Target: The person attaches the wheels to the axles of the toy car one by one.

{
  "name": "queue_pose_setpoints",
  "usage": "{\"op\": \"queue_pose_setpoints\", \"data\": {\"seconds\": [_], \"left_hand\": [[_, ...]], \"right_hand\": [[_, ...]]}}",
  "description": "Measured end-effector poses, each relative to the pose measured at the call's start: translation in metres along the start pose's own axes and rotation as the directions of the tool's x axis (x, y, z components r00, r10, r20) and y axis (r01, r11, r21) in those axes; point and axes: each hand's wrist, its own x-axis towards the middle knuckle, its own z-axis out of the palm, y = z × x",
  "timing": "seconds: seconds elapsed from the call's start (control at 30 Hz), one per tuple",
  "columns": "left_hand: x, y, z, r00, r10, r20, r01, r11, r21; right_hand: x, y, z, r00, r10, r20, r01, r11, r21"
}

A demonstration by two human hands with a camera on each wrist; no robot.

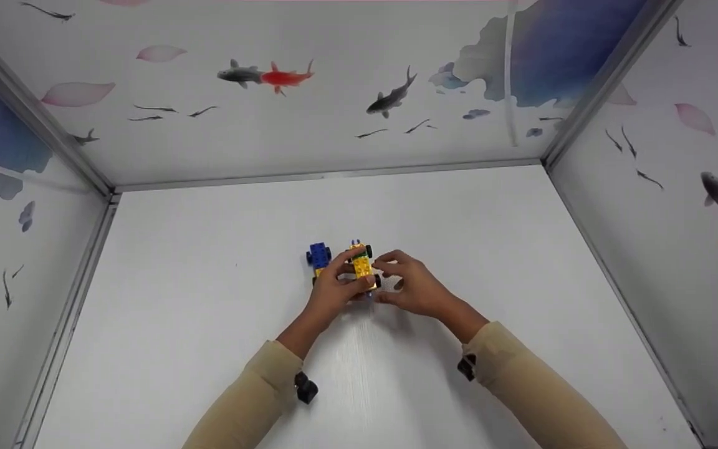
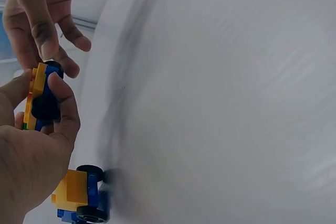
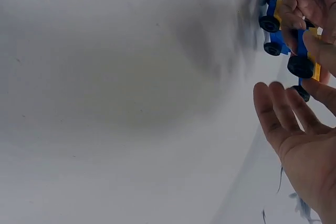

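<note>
A small yellow-and-blue toy brick car (image 1: 363, 267) with black wheels is held in my left hand (image 1: 333, 293), the thumb and fingers gripping it from both sides. The left wrist view shows its yellow studded side (image 2: 35, 95) and blue underside, partly covered by fingers. Just right of the car is my right hand (image 1: 420, 288), fingers spread and loosely bent around its end. In the right wrist view several of its fingers (image 3: 281, 106) stretch out free; whether a fingertip touches the car is hard to tell. Left of the left hand stands a second toy car (image 1: 318, 254), blue and yellow, partly hidden.
Both hands are over a white tabletop (image 1: 209, 349). White panels (image 1: 334, 137) printed with fish and petals enclose it at the back and both sides, with metal edging strips (image 1: 328, 176) along the joins. Each wrist wears a small black device (image 1: 306, 388).
</note>
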Motion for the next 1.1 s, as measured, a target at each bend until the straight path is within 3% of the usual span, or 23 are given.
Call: {"op": "queue_pose_setpoints", "data": {"seconds": [0.27, 0.83, 1.0, 1.1], "left_hand": [[0.000, -0.002, 0.001, 1.000, 0.007, 0.007, -0.007, 0.999, 0.045], [-0.002, -0.003, 0.004, 0.999, -0.030, 0.022, 0.028, 0.994, 0.108], [-0.002, -0.001, 0.004, 0.998, -0.049, 0.037, 0.041, 0.978, 0.205], [-0.001, -0.002, 0.005, 0.999, -0.042, 0.035, 0.029, 0.951, 0.309]], "right_hand": [[0.005, 0.000, 0.006, 0.999, -0.011, -0.052, 0.003, 0.989, -0.150], [0.017, 0.008, 0.016, 0.997, -0.035, -0.068, 0.020, 0.978, -0.206], [0.018, 0.013, 0.017, 0.997, -0.006, -0.076, -0.012, 0.974, -0.226], [0.019, 0.016, 0.018, 0.997, 0.010, -0.075, -0.026, 0.974, -0.226]]}}
